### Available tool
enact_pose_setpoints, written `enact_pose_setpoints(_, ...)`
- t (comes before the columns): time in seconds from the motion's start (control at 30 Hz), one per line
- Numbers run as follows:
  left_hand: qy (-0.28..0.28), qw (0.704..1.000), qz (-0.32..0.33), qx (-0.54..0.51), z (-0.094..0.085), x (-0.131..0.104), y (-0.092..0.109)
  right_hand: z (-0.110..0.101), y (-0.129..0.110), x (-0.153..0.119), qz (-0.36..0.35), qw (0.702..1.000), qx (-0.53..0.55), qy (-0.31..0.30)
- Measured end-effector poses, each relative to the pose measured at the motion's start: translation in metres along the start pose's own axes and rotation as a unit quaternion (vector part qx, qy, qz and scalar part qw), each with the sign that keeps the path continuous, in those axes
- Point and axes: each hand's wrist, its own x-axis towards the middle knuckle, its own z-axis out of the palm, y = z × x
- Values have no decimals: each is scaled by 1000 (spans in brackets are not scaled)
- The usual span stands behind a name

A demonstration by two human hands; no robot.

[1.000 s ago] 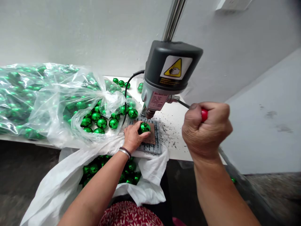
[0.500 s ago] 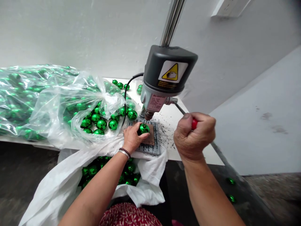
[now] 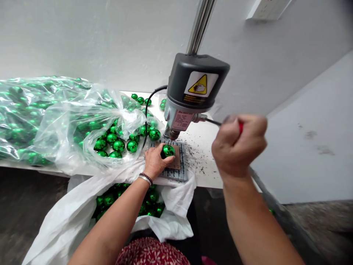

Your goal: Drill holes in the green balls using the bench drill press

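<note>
Thumb and fingers of my left hand (image 3: 157,160) curl around a shiny green ball ornament (image 3: 168,150), holding it on a brown board (image 3: 174,162) over the slotted drill press base. Just above the ball is the bit of the bench drill press (image 3: 190,88); whether it touches the ball I cannot tell. My right hand (image 3: 239,145), slightly blurred, is closed round the red knob of the drill press lever (image 3: 211,120), to the right of the machine.
A clear plastic bag (image 3: 49,117) full of green balls lies on the white table (image 3: 209,162) at left, loose balls (image 3: 118,145) at its mouth. Below the table edge, a white sack (image 3: 176,226) holds more balls. Dark shavings are scattered round the base. A black cable (image 3: 147,110) loops beside the drill.
My right hand has swung the lever up and to the right. My left hand keeps the ball in the same place under the drill.
</note>
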Motion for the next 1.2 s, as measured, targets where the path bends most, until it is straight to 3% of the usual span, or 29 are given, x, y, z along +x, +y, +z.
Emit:
enact_pose_setpoints(0.07, 0, 1000, 2, -5, -1, 0, 1, 6, -1, 28, 60, 998, 1, -21)
enact_pose_setpoints(0.17, 8, 999, 7, -32, -5, -3, 1, 12, -2, 52, 87, 993, -13, -73)
enact_pose_setpoints(0.33, 12, 993, 19, -113, -26, -26, -8, 13, 1, 51, 91, 991, -32, -89)
enact_pose_setpoints(0.47, 5, 991, 30, -133, -61, -63, -32, 18, 5, 47, 76, 996, -31, -45)
enact_pose_setpoints(0.53, -38, 992, 36, -115, -83, -83, -48, 21, 4, 47, 81, 996, -31, -26)
enact_pose_setpoints(0.63, -128, 991, 31, -37, -115, -112, -71, 21, -1, 48, 106, 994, -26, -28)
enact_pose_setpoints(0.73, -136, 990, 2, 43, -137, -126, -78, 18, -5, 49, 133, 990, -20, -39)
enact_pose_setpoints(0.83, -110, 993, -7, 47, -144, -108, -66, 18, -3, 48, 127, 992, -2, -29)
enact_pose_setpoints(0.97, -4, 992, 15, 127, -137, -41, -51, 17, 2, 47, 111, 993, 12, -25)
enact_pose_setpoints(1.03, -25, 980, -21, 197, -129, -6, -51, 16, 3, 47, 112, 993, 12, -37)
enact_pose_setpoints(1.1, -91, 964, -41, 246, -120, 20, -54, 14, 1, 47, 113, 992, 20, -49)
enact_pose_setpoints(1.2, -135, 950, -36, 280, -106, 33, -60, 12, -1, 46, 109, 992, 36, -51)
